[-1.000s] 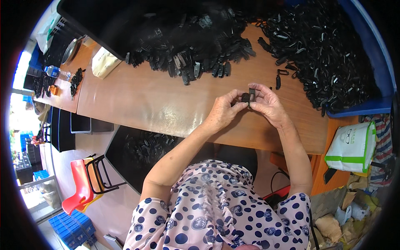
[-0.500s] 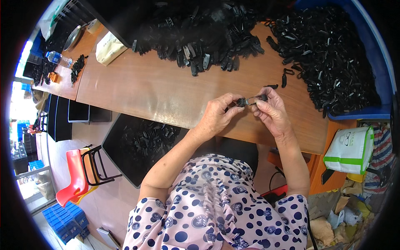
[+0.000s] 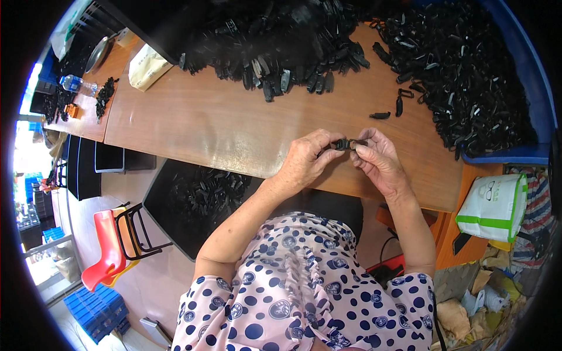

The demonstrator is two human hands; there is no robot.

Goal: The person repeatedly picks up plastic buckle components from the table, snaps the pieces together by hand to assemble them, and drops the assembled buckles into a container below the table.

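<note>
Over the table's near edge, my left hand [image 3: 305, 159] pinches a small black plastic piece [image 3: 340, 144] between thumb and fingers. My right hand [image 3: 383, 167] is closed on another small dark piece [image 3: 355, 144], its thumb pressing from above. The two pieces meet end to end between my fingertips; whether they are locked together cannot be seen. Beyond my right hand lie a loose black piece [image 3: 380, 116], an upright-lying one [image 3: 399, 107] and a small black loop [image 3: 405, 93]. My fingers hide most of both held parts.
A large heap of black plastic parts [image 3: 284, 55] covers the table's far side. At right, a blue tray [image 3: 509, 157] overflows with similar pieces. A black bin [image 3: 170, 216] of parts stands below the left edge, near a red chair [image 3: 108, 251]. A white-green bag [image 3: 490, 205] sits at right.
My right hand's piece has come in against the left one, closing the gap between them. My right fingers have curled closer. The view has shifted slightly.
</note>
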